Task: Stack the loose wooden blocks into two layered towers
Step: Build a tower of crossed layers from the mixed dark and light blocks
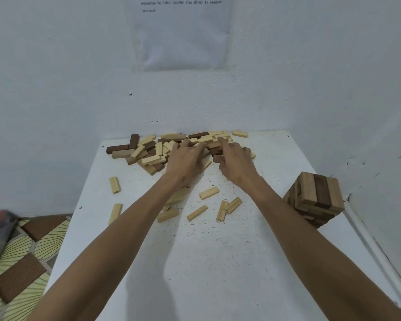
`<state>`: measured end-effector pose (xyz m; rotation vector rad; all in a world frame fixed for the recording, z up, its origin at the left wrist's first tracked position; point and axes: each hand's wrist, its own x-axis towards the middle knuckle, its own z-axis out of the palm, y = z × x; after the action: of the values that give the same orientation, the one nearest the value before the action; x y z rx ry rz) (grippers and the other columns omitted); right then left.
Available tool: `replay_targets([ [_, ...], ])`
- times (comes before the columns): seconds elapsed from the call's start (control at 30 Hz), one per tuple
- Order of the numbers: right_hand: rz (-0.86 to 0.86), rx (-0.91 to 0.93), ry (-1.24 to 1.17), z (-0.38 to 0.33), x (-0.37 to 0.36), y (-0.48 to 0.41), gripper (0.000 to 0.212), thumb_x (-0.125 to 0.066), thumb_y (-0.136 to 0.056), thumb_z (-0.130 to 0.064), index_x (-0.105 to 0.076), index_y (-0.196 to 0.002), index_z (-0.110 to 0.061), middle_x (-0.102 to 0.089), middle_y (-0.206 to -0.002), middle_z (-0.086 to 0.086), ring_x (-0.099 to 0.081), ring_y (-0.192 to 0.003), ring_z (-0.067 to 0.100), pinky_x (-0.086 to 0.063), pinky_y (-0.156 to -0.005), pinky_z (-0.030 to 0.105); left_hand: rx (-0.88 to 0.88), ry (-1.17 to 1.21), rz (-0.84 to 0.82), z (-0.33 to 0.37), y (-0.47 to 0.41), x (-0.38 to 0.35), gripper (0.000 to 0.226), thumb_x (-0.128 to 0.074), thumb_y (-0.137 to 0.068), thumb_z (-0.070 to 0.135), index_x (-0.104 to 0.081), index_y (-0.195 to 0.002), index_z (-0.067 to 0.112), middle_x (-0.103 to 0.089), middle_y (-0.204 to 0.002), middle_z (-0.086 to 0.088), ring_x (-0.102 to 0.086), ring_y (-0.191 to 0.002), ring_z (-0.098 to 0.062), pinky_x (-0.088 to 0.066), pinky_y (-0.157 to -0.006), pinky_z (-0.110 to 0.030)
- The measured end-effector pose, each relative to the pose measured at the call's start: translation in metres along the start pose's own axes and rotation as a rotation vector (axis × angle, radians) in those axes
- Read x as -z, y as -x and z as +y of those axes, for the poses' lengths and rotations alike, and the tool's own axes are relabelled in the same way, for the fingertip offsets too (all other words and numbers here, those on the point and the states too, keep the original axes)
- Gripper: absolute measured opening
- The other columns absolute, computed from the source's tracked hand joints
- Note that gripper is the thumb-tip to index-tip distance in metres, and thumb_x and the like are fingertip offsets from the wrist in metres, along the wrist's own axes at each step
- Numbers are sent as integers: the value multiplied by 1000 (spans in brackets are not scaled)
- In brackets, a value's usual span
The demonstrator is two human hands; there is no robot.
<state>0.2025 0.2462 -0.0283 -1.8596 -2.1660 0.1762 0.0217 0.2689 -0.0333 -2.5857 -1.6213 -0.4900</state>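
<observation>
White table (218, 262) against white walls (56, 66) — patterned floor (21, 262) at its left.

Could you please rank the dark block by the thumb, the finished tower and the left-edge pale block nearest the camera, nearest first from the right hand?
From the right hand:
1. dark block, just beside its thumb.
2. finished tower, at the table's right edge.
3. pale block, across the table near its left edge.
</observation>
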Motion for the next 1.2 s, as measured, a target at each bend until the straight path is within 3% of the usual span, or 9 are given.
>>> replay_targets([
  [0.2, -10, 40, -99, -1, 5, 4, 73, -65, -91, -8, -30, -156, -10, -51, -144, 11, -48, -127, 30, -45, -96, 40, 18, 175, 11, -2, 5, -5, 31, -61, -91, 13, -59, -121, 10, -70, -115, -9, -55, -110, -30, -48, -87, -41],
  [0.3, -18, 22, -75, 2, 7, 3, 64, -62, -93, -15, -35, -151, -11, -56, -134, 12, -51, -120, 30, -49, -88, 41, 51, 173, -26, 1, 6, -3, 27, -59, -89, 12, -59, -116, 9, -65, -112, -10, -53, -107, -29, -50, -79, -41],
  [0.5, -76, -6, -12, 3, 11, -1, 63, -62, -91, -25, -37, -148, -13, -55, -133, 11, -49, -118, 31, -44, -92, 44, 110, 277, -75, -1, 1, -3, 30, -67, -88, 14, -57, -116, 8, -69, -103, -11, -63, -94, -29, -56, -78, -46],
  [0.67, -121, -36, -59, 1, 19, -1, 74, -68, -91, -23, -29, -154, -15, -64, -118, 8, -56, -112, 31, -44, -97, 47, 146, 389, -87, -2, 2, 1, 41, -73, -92, 19, -57, -128, 6, -74, -109, -12, -68, -104, -27, -57, -89, -44],
  [0.77, -95, -23, -57, -4, 23, 0, 73, -70, -88, -23, -34, -151, -12, -62, -123, 11, -59, -110, 31, -51, -89, 46, 172, 465, -13, -2, 4, 5, 37, -71, -95, 30, -61, -123, 8, -74, -105, -8, -66, -101, -23, -57, -89, -41],
  [0.97, -38, 7, -53, -13, 37, 14, 71, -70, -88, -22, -35, -149, -10, -61, -121, 15, -59, -105, 32, -55, -80, 45, 181, 486, 29, -1, 11, 28, 40, -73, -91, 18, -59, -127, 10, -71, -111, -8, -66, -102, -20, -58, -89, -40],
  [1.2, 11, 79, -134, -29, 63, 60, 69, -70, -86, -23, -38, -145, -10, -65, -114, 11, -62, -98, 29, -57, -77, 47, 141, 504, 68, 12, 54, 58, 39, -71, -94, 42, -65, -118, 12, -72, -102, 0, -66, -90, -14, -57, -83, -35],
])
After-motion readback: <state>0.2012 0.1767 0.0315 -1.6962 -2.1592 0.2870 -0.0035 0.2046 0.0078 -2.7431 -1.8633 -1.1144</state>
